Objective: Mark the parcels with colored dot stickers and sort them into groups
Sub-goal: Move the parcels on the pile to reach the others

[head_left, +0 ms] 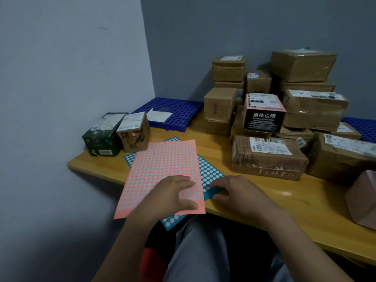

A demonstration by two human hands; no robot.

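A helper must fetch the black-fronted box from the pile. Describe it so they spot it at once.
On the wooden table, find the pile of brown parcels against the back wall. At its front middle sits the box. Only it has a pink top and a black front with white characters.

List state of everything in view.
blue sticker sheet, flat on table, mostly covered
pink sticker sheet, on top of it, overhanging table edge
left hand, flat on pink sheet
right hand, touching blue sheet, grip unclear
small brown box, pink dot applied
parcel pile, stacked, no dots visible
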